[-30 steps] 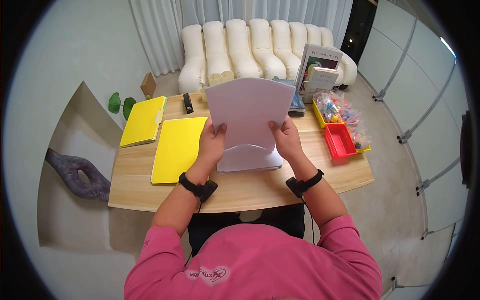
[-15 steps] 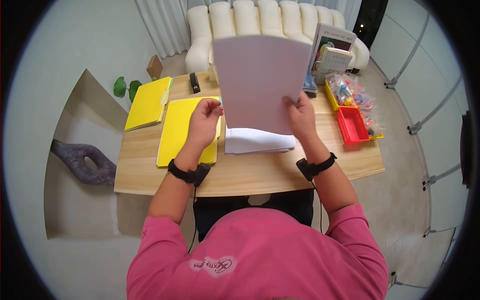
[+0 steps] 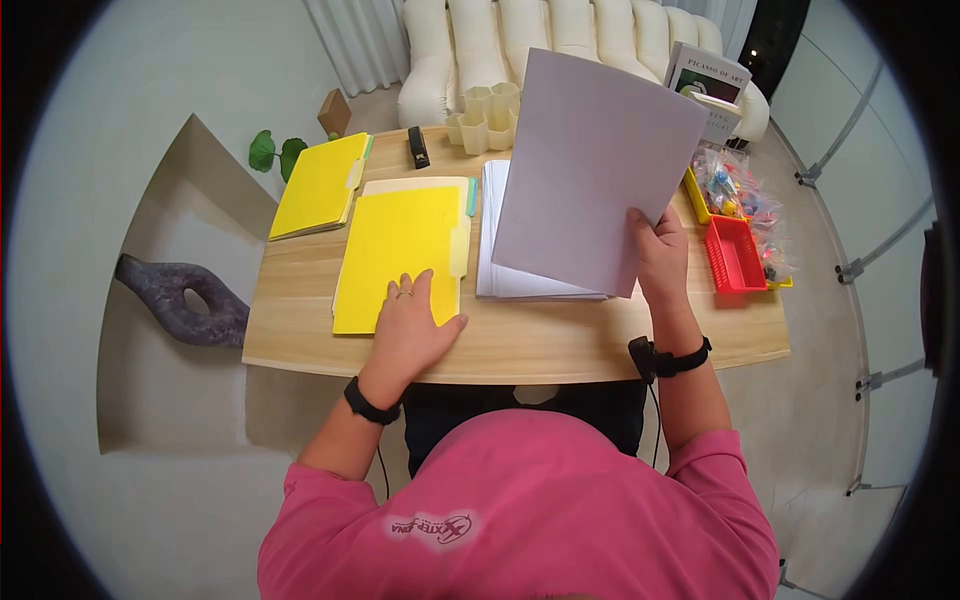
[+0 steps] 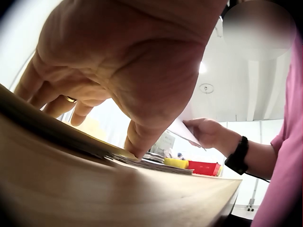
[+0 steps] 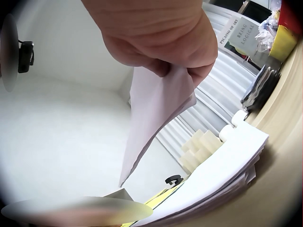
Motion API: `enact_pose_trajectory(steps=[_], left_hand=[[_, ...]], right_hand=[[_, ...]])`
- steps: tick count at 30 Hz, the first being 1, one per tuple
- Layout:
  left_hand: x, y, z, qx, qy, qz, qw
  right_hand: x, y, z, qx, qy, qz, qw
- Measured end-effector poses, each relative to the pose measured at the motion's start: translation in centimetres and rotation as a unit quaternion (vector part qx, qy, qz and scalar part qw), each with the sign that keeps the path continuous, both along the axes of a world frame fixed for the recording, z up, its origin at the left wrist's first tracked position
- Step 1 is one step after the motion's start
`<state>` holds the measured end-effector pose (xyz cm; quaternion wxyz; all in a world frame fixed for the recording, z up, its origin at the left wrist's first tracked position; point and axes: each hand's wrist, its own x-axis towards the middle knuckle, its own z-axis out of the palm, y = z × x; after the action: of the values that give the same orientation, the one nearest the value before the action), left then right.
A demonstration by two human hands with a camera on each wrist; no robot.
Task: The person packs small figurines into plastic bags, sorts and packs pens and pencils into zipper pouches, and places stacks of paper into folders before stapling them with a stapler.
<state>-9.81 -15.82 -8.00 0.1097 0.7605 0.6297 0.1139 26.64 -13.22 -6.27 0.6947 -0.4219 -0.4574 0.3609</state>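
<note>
My right hand [image 3: 662, 262] pinches a few white sheets of paper [image 3: 600, 170] by their lower right edge, thumb on the near face. They are held tilted over a stack of white paper [image 3: 488, 260] on the table; the right wrist view shows the stack's thick edge [image 5: 236, 182] below the hand. My left hand [image 3: 412, 325] rests with spread fingers on the near end of a yellow file folder [image 3: 400, 240], which has a cream tab at its right side. In the left wrist view the fingertips and thumb touch the folder's surface, and a ring shows on one finger.
More yellow folders [image 3: 320, 185] lie at the table's far left. A black stapler [image 3: 418, 147] and a cream hexagonal holder [image 3: 487, 118] stand at the back. To the right are a red basket [image 3: 734, 255], a yellow basket with bagged pieces [image 3: 725, 185] and upright books [image 3: 708, 80].
My left hand let go of the sheets and came down onto the yellow folder. My right hand kept its hold and swung the sheets to the right, tilting them.
</note>
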Motion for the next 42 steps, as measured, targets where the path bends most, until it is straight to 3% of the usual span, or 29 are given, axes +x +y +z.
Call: enact_pose_trajectory(steps=[11, 16, 20, 22, 23, 26, 27, 29, 30, 32, 35, 36, 38, 39, 41, 42], left_hand=[[-0.3, 0.5, 0.5, -0.044, 0.015, -0.023, 0.999], [-1.5, 1.1, 1.6, -0.083, -0.057, -0.046, 0.994], [-1.9, 1.5, 0.9, 0.0, -0.002, -0.049, 0.999], [-2.5, 2.3, 2.4, -0.127, -0.171, 0.018, 0.977], [-3.1, 2.4, 2.4, -0.126, -0.171, 0.019, 0.977], [-5.6, 2.6, 1.8, -0.009, -0.364, 0.091, 0.927], [-6.5, 2.8, 1.9, -0.009, -0.364, 0.089, 0.927], [-8.3, 3.0, 2.3, 0.09, -0.605, 0.097, 0.785], [-9.1, 2.7, 2.9, 0.093, -0.605, 0.097, 0.785], [-10.5, 1.3, 5.2, 0.137, -0.695, 0.14, 0.692], [-12.7, 0.9, 4.4, 0.197, -0.702, 0.146, 0.669], [-13.0, 0.9, 3.6, 0.201, -0.7, 0.149, 0.669], [-13.4, 1.1, 1.5, 0.247, -0.557, 0.155, 0.778], [-13.7, 1.0, 0.8, 0.25, -0.556, 0.158, 0.777], [-14.1, 0.6, -0.4, 0.172, -0.49, 0.166, 0.838], [-14.2, 0.5, -1.6, 0.174, -0.49, 0.169, 0.837]], right_hand=[[-1.1, 0.1, 0.1, -0.036, 0.007, 0.033, 0.999], [-1.2, 0.7, -0.3, -0.046, 0.007, 0.033, 0.998], [-1.4, 0.9, -0.8, -0.045, 0.012, 0.042, 0.998], [-1.9, 1.0, -0.6, -0.039, 0.019, 0.051, 0.998], [-2.1, 1.0, -0.6, -0.034, 0.026, 0.058, 0.997], [-3.3, 1.3, -0.5, -0.09, 0.024, 0.053, 0.994], [-3.8, 1.5, -0.7, -0.09, 0.024, 0.052, 0.994], [-5.0, 2.4, -1.4, -0.138, 0.016, 0.081, 0.987], [-5.6, 3.0, -1.7, -0.164, -0.001, 0.086, 0.983], [-7.3, 3.8, -1.3, -0.211, -0.02, 0.099, 0.972], [-9.8, 5.3, -1.3, -0.276, -0.06, 0.122, 0.951], [-10.7, 5.9, -1.2, -0.304, -0.065, 0.142, 0.94], [-12.4, 7.1, -1.2, -0.33, -0.073, 0.165, 0.926], [-13.2, 7.7, -1.2, -0.366, -0.1, 0.169, 0.91], [-14.9, 8.2, -1.1, -0.399, -0.128, 0.175, 0.891], [-15.8, 8.2, -0.9, -0.414, -0.126, 0.175, 0.884]])
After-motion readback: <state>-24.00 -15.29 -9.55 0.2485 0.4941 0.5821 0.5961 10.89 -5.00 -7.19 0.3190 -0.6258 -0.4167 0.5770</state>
